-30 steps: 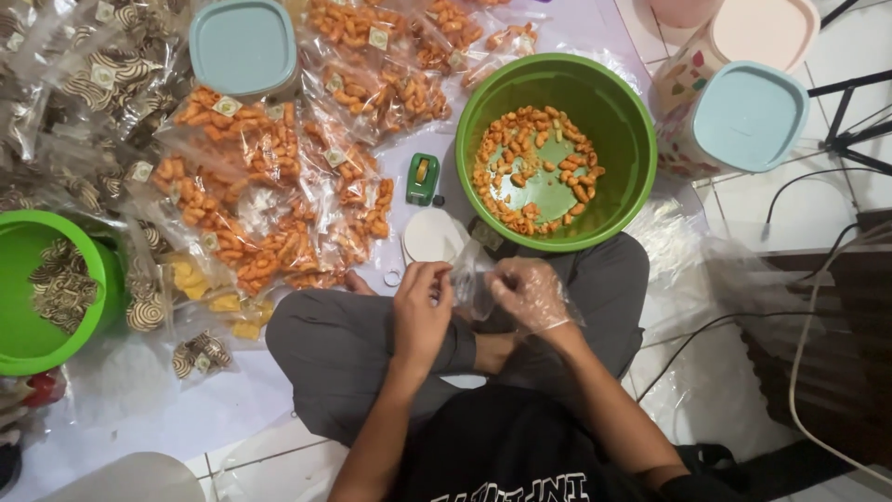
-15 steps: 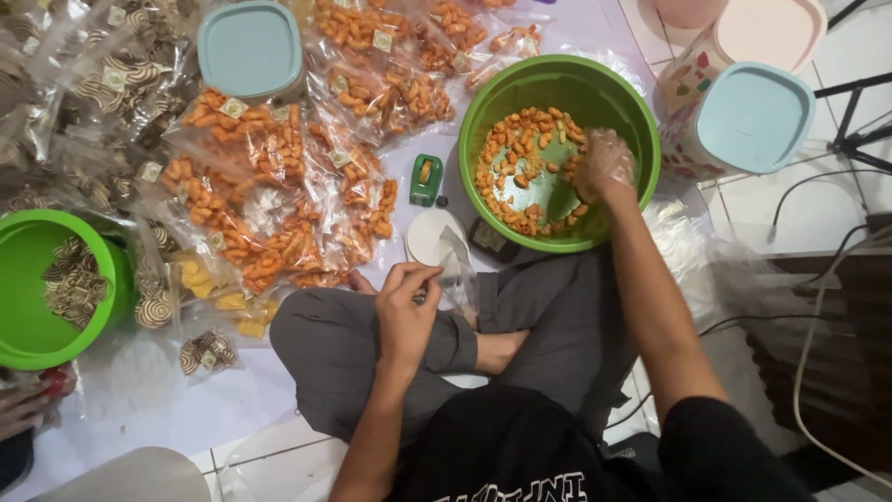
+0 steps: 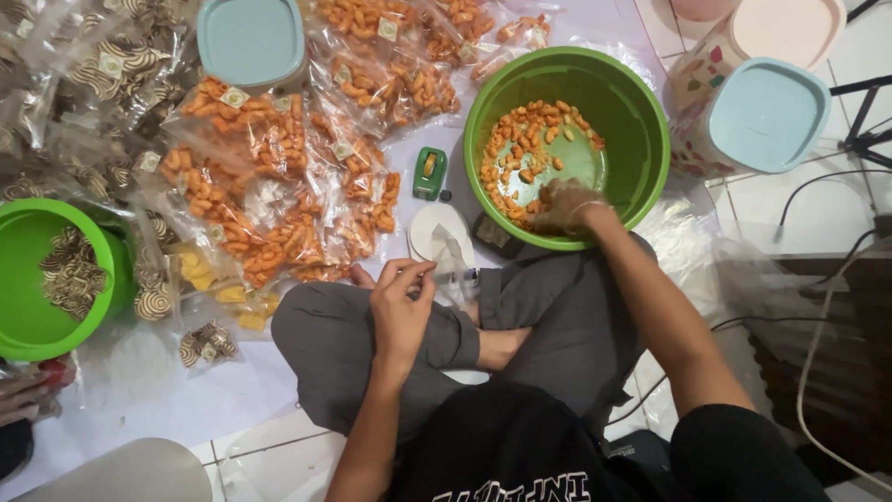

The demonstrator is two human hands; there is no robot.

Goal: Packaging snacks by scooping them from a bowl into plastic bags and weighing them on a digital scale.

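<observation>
I sit cross-legged on the floor. My left hand [image 3: 401, 299] holds a small clear plastic bag [image 3: 452, 268] by its mouth, above my left knee. My right hand [image 3: 567, 206], in a thin clear glove, is down inside the big green bowl [image 3: 650, 121] with its fingers closed on orange snacks [image 3: 525, 149]. The bowl stands just beyond my knees and holds a loose layer of these snacks.
Several filled bags of orange snacks [image 3: 269, 186] lie left of the bowl, with a green tape dispenser [image 3: 429, 173] between. A second green bowl [image 3: 28, 316] with striped cookies stands at far left. Lidded containers [image 3: 767, 116] and cables [image 3: 818, 186] are at right. Another person's hand [image 3: 23, 395] shows at the left edge.
A second ago both hands worked the small bag over my lap. My right hand then reached into the green bowl and has since drawn back to its near side, closing on snacks.
</observation>
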